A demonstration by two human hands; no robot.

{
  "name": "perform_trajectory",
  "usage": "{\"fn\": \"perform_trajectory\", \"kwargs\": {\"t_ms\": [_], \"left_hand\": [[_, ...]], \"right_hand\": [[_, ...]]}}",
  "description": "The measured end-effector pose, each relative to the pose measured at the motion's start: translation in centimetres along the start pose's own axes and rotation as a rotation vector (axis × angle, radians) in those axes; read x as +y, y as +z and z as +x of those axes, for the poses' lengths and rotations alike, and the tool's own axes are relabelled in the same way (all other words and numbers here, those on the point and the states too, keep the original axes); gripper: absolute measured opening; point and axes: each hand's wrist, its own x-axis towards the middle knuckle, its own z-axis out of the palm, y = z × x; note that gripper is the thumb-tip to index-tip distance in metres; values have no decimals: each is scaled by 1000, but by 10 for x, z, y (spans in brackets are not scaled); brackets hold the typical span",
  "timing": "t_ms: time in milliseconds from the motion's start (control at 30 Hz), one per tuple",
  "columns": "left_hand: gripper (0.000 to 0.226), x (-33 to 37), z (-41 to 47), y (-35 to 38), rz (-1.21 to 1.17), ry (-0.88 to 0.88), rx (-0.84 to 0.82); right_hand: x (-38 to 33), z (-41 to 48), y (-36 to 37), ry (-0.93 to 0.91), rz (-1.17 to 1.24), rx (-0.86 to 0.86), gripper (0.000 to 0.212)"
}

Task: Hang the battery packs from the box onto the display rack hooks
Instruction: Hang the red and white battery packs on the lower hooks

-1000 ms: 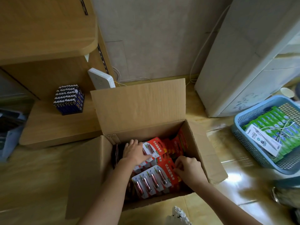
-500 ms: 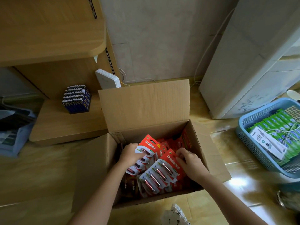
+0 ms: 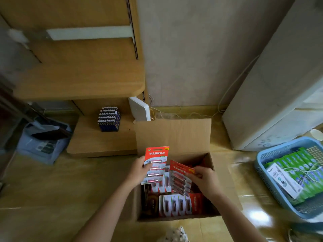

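Your left hand (image 3: pixel 139 170) grips a red battery pack (image 3: pixel 156 164) by its side edge, lifted above the cardboard box (image 3: pixel 174 137) at lower centre. Your right hand (image 3: pixel 204 179) pinches a second pack (image 3: pixel 180 177) by its upper corner, tilted, just over the box. No rack hooks show in frame, so I judge the hanging has not begun; only picking is done. Many more packs (image 3: pixel 176 204) lie in the box, so most of the work is left. Each pack is a flat, stiff red card with a clear plastic blister over slim batteries. The box is plain brown corrugated card, its flaps open. At right, a blue plastic basket (image 3: pixel 265 154) holds green packets.
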Motion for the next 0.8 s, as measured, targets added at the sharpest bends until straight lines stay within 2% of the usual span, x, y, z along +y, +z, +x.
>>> {"fn": "perform_trajectory", "kwargs": {"t_ms": [67, 167, 467, 633, 800], "left_hand": [[21, 41, -28, -35, -60, -22, 27], [15, 102, -77, -87, -177, 16, 78], [11, 271, -208, -245, -401, 85, 372], [14, 315, -255, -313, -464, 127, 458], [13, 313, -270, -374, -507, 101, 526]], "right_hand": [[-48, -10, -32, -6, 29, 28, 11], [-127, -34, -77, -53, 140, 30, 25], [-372, -92, -169, -269, 334, -71, 17], [-463, -107, -168, -249, 450, -79, 12], [-526, -115, -143, -237, 528, -109, 9]]}}
